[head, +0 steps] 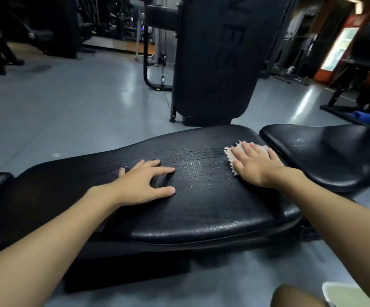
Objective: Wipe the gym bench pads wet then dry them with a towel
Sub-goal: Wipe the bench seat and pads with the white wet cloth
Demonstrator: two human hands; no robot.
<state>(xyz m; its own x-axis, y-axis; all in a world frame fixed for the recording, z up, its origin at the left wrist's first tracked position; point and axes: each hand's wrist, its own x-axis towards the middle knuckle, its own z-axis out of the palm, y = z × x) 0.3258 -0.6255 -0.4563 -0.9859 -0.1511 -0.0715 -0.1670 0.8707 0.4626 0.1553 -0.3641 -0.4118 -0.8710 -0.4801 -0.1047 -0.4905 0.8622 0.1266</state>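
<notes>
1. nearest the camera, at lower left, a bare forearm reaches in. the left hand [144, 185] lies released and flat on the long pad [201, 218] of the worktop, fingers spread straight, holding nothing.
2. risk: that palm leans on slick vinyl just beside the wet patch [192, 171]. if water creeps under it, the hand could slide.
3. the long pad is black vinyl with a fine, cracked-leather grain. it is broad, with rounded edges. beads and streaks of water glint across its middle band.
4. risk: water caught in that grain may be missed by a light pass and dry into marks. the pad's left part looks dry, so probably not yet wiped.
5. the cloth [230, 154] is small, thin and pale pinkish, with a zigzag-cut edge. it lies flat at the pad's right end under the right hand [257, 165], which presses on it with straight fingers, not curled round it.
6. risk: held only by pressure, the cloth could bunch or slip free. it sits near the gap between pads, so a long stroke might push it off the edge.
7. the seat pad [334, 156], across a narrow gap, is smoother, glossy and saddle-shaped, with a small pale scuff. no beads of water show on it.
8. no drying towel can be made out.
</notes>
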